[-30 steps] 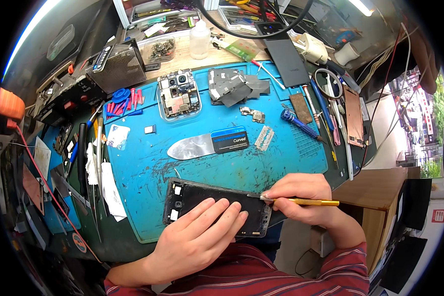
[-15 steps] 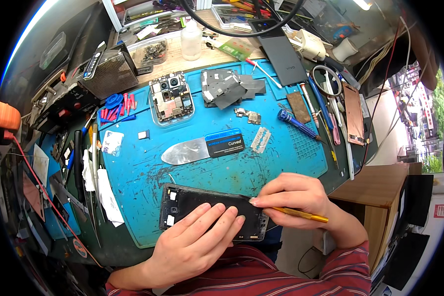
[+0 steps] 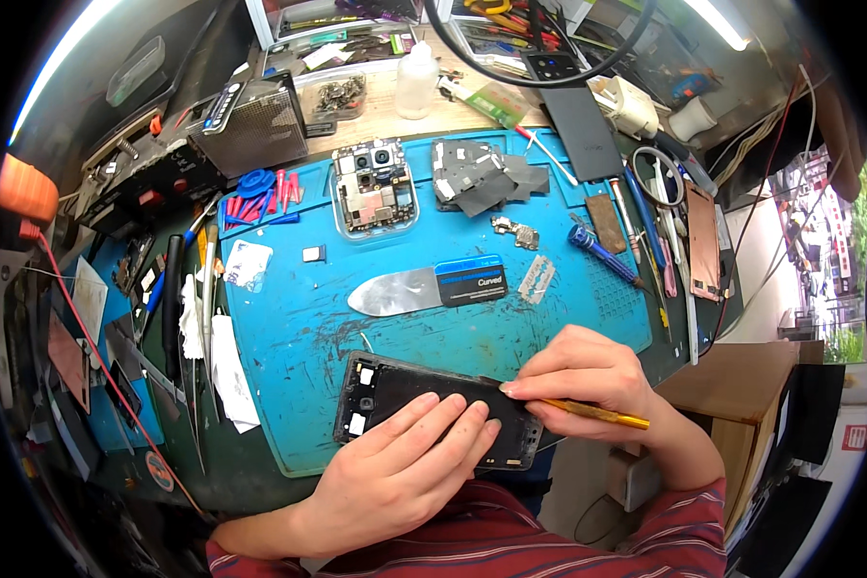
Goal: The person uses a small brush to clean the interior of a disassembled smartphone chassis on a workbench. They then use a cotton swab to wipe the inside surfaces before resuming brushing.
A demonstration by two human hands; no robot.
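A black phone frame (image 3: 407,378) lies slightly tilted across the near edge of the blue mat (image 3: 299,385). My left hand (image 3: 405,464) rests flat on its face, fingers stretched out side by side. At the frame's upper right edge, my right hand (image 3: 588,380) pinches a slim gold-handled tool (image 3: 602,414). Its tip is mostly hidden by my fingers, so its kind is unclear. Beyond the frame lie a rounded metal opening blade (image 3: 400,292) with a black and blue grip, and a razor blade (image 3: 537,279).
Farther back are a clear tray (image 3: 383,233) with a phone circuit board, black sheet parts (image 3: 486,173), a small board (image 3: 516,232) and a blue screwdriver (image 3: 602,254). A plastic bottle (image 3: 416,85) stands behind. Tweezers and tissue (image 3: 233,376) lie left.
The view has shifted, so the bench appears farther right and lower. Both hands keep the same poses on the phone frame; the tool still meets its upper right edge.
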